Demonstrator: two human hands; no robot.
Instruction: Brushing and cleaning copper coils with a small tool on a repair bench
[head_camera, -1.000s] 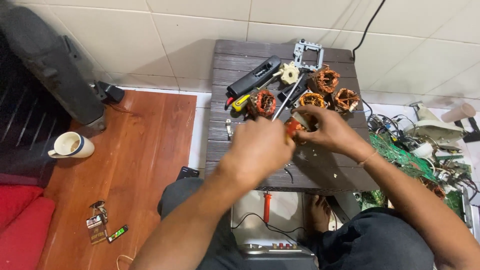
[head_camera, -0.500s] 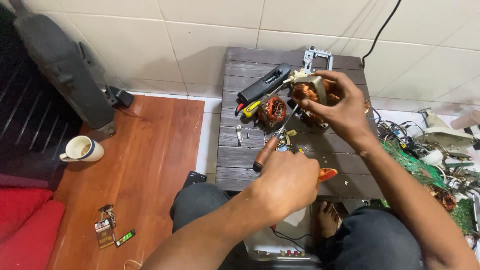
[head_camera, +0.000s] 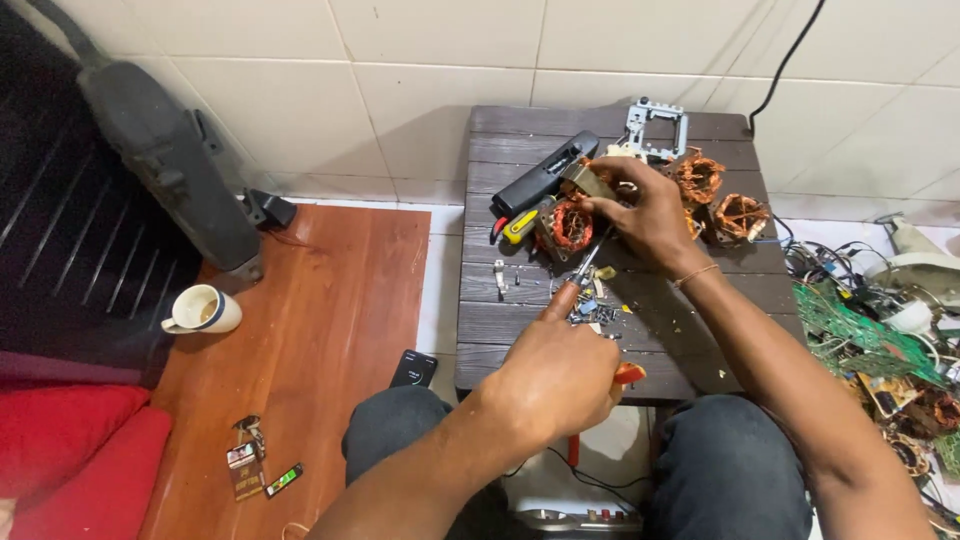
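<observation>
Copper-wound motor stator (head_camera: 572, 224) at upper centre, on the dark table (head_camera: 520, 330): probably heavy, rigid, windings fragile. Right hand (head_camera: 645, 215) closed around it; left hand (head_camera: 560, 375) clenched on red-handled pliers (head_camera: 600, 262). Best gripped by the steel core.

Home floor used as a makeshift electronics repair spot. Low dark wooden table (head_camera: 520, 330) against tiled wall, copper motor windings (head_camera: 742, 215) at its far right corner. Green circuit boards (head_camera: 850, 335) piled beside its right edge.
</observation>
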